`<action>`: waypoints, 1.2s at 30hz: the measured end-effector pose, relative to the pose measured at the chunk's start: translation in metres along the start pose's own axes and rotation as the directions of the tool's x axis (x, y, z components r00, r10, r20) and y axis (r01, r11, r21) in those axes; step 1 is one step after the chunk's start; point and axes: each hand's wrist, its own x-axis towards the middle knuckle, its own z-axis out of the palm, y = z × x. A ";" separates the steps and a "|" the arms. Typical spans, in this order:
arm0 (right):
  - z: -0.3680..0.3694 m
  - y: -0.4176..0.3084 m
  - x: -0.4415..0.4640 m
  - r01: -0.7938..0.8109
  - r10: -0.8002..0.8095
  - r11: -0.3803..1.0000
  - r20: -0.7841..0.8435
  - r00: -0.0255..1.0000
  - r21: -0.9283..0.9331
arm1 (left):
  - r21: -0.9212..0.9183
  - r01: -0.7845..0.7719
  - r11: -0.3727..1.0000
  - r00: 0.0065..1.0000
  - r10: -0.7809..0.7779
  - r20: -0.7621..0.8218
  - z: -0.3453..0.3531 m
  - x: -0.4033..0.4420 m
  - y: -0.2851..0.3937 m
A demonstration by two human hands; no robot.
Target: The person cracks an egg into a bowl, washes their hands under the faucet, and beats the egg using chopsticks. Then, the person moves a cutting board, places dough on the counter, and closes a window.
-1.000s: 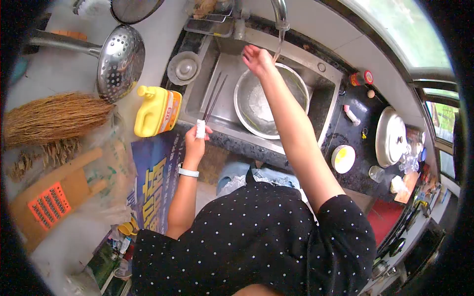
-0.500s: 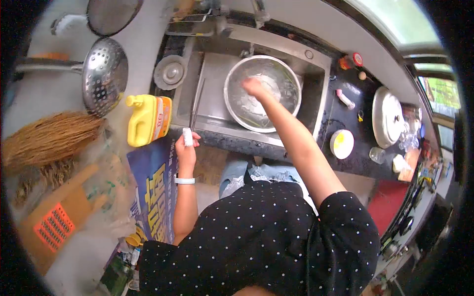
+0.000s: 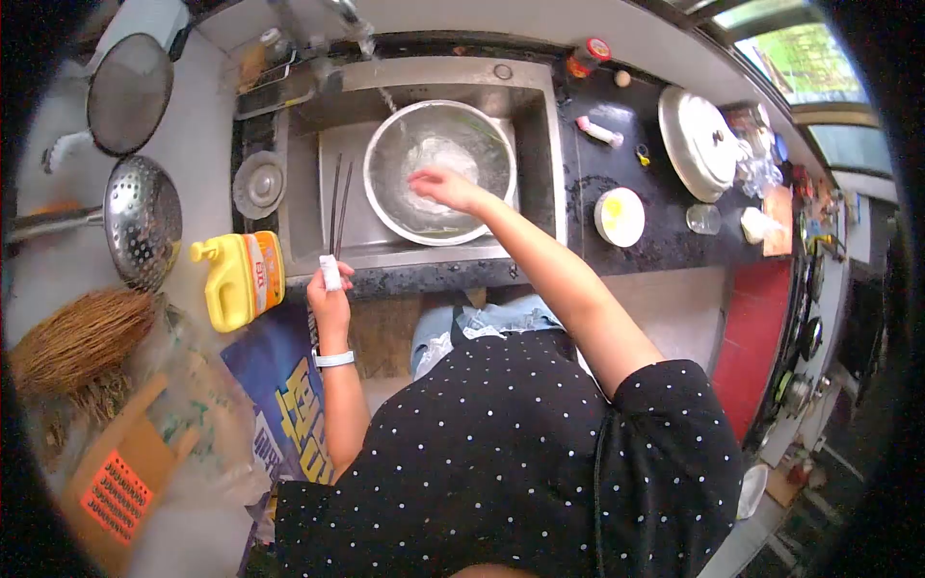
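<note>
My left hand [image 3: 330,306] is closed around a pair of long dark chopsticks [image 3: 339,200] at the sink's front edge, their far ends reaching over the sink. A white wrapping or piece [image 3: 330,273] shows at my thumb; I cannot tell which it is. My right hand [image 3: 441,187] hovers over a large metal basin [image 3: 514,173], fingers apart and holding nothing. The basin stands in the steel sink [image 3: 554,193]. Whitish foam or glare and a few green bits show in its water. A thin stream from the faucet [image 3: 358,37] falls at its back rim.
Left of the sink are a small lid [image 3: 260,185] and a yellow detergent jug [image 3: 241,279]. A metal skimmer [image 3: 143,222] hangs on the wall above a straw broom [image 3: 82,342]. To the right, the counter bears a white bowl [image 3: 619,217], a large lid [image 3: 696,140] and a jar [image 3: 703,220].
The view has swung right, so the sink appears farther left. My right hand's fingers have spread apart over the basin. My left hand still holds the chopsticks.
</note>
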 end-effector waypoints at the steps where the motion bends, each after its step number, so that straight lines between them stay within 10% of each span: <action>1: -0.001 0.001 -0.007 -0.113 0.122 0.952 0.011 0.992 -0.286 | -0.010 0.002 1.000 1.000 -0.002 0.010 0.004 -0.003 -0.001; 4: -0.003 0.013 -0.020 -0.171 0.370 0.238 -0.073 0.926 -0.956 | -0.007 -0.019 1.000 0.999 0.019 0.038 0.010 -0.003 0.000; 7: 0.002 0.024 -0.023 0.000 -0.031 0.874 -0.055 0.998 -0.485 | 0.026 -0.027 0.999 0.997 0.025 0.071 0.014 -0.011 -0.004; 8: 0.005 0.022 -0.019 -0.063 0.063 0.998 -0.025 0.998 -0.006 | 0.023 -0.020 1.000 0.996 0.018 0.082 0.014 -0.013 -0.004; 11: 0.008 0.020 -0.029 -0.231 0.288 0.545 -0.078 0.954 -0.806 | 0.052 -0.060 0.997 0.995 0.055 0.083 0.018 -0.018 0.000; 13: 0.008 0.008 -0.046 -0.142 0.111 0.450 -0.102 0.989 -0.882 | 0.071 -0.078 0.994 0.995 0.074 0.060 0.021 -0.021 -0.001; 15: 0.005 0.007 -0.038 -0.022 0.013 0.962 -0.036 0.999 -0.274 | 0.059 -0.072 0.996 0.995 0.068 0.068 0.024 -0.023 0.003; 16: 0.000 0.009 -0.037 -0.191 0.191 0.982 -0.009 0.982 -0.008 | 0.057 -0.073 0.996 0.995 0.068 0.077 0.025 -0.024 0.002; 19: -0.003 0.011 -0.064 -0.115 0.010 0.373 -0.121 0.993 -0.921 | 0.085 -0.058 0.995 0.996 0.052 0.077 0.033 -0.026 0.001; 21: 0.001 0.002 -0.071 -0.101 -0.129 0.633 -0.234 0.964 -0.767 | 0.109 -0.030 0.994 0.997 0.023 0.072 0.041 -0.029 0.000; 29: -0.002 -0.051 -0.144 0.350 -0.524 0.622 -0.041 0.850 -0.700 | 0.209 -0.091 0.974 0.951 0.023 0.308 0.101 -0.019 0.006; 36: -0.041 -0.021 -0.187 0.306 -0.563 0.601 -0.119 0.818 -0.739 | 0.355 -0.361 0.862 0.818 0.110 0.564 0.184 -0.059 0.084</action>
